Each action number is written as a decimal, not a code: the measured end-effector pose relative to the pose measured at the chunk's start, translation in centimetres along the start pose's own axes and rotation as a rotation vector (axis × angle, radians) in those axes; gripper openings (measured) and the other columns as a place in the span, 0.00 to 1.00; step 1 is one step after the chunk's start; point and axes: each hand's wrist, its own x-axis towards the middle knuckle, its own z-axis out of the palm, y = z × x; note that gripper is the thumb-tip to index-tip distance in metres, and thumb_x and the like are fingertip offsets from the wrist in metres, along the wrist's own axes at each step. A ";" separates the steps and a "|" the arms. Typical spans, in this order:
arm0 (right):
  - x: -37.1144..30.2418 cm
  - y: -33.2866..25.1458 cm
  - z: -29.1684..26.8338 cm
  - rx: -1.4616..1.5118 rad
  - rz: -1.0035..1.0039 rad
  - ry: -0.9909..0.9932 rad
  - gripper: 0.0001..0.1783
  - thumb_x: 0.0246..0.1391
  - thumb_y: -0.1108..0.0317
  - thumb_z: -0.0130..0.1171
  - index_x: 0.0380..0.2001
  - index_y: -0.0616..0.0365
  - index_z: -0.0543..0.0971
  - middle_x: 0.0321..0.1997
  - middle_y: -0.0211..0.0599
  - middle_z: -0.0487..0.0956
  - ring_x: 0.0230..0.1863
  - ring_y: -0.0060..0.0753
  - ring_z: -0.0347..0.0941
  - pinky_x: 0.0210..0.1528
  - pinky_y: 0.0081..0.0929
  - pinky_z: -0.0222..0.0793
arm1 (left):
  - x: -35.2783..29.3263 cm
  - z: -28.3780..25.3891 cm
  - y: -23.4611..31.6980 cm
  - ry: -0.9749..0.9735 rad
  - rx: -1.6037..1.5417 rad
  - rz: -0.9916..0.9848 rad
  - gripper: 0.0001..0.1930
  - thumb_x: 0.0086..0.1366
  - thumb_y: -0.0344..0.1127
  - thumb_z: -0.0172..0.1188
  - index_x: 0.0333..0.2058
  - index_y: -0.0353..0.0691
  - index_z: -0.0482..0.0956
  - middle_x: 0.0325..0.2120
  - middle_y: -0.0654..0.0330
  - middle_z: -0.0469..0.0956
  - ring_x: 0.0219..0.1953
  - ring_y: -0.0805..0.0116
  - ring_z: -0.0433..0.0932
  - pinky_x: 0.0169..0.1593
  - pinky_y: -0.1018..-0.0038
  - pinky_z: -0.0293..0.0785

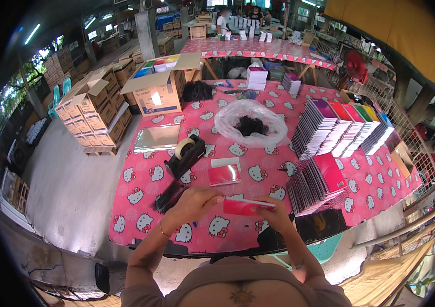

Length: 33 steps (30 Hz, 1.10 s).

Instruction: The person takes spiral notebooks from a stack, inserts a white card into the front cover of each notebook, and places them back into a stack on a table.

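Observation:
A red notebook (240, 206) is tilted above the near part of the table. My right hand (275, 215) is closed around its right end. My left hand (199, 203) is closed in a pinch at the notebook's left end; what sits between those fingertips is too small to make out. Just beyond lies another red notebook (225, 175), partly covering a white piece (231, 162). A bundle of thin black strands, perhaps binding coils (168, 197), rests beside my left hand. Right of my right hand leans a stack of red spiral notebooks (315, 185).
A black tape dispenser (186, 154) stands beyond my left hand, near clear plastic sheets (157, 138). A plastic bag (222, 123) holds black strands. Colourful notebook stacks (315, 128) fill the right side. Cartons (156, 94) stand at the far left.

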 end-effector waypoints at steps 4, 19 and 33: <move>-0.3 -0.7 -0.4 -0.055 -0.036 -0.022 0.16 0.56 0.73 0.67 0.48 0.59 0.82 0.38 0.28 0.81 0.36 0.16 0.73 0.36 0.18 0.71 | 0.8 -0.2 2.0 0.028 -0.122 -0.033 0.11 0.64 0.39 0.64 0.42 0.40 0.79 0.36 0.53 0.78 0.31 0.51 0.80 0.34 0.63 0.76; -1.6 -3.1 0.6 -0.017 -0.130 0.187 0.16 0.57 0.73 0.65 0.49 0.62 0.82 0.36 0.33 0.84 0.32 0.16 0.73 0.34 0.19 0.70 | -0.4 8.1 5.3 0.187 0.544 -0.053 0.43 0.66 0.64 0.49 0.65 0.29 0.60 0.67 0.39 0.58 0.72 0.40 0.51 0.67 0.31 0.38; -1.6 -4.7 0.2 0.124 -0.038 0.191 0.15 0.57 0.73 0.64 0.48 0.62 0.81 0.40 0.32 0.84 0.39 0.16 0.75 0.36 0.20 0.72 | 0.2 8.5 6.9 0.161 0.540 -0.009 0.46 0.63 0.64 0.53 0.63 0.25 0.61 0.66 0.34 0.58 0.72 0.38 0.52 0.68 0.34 0.39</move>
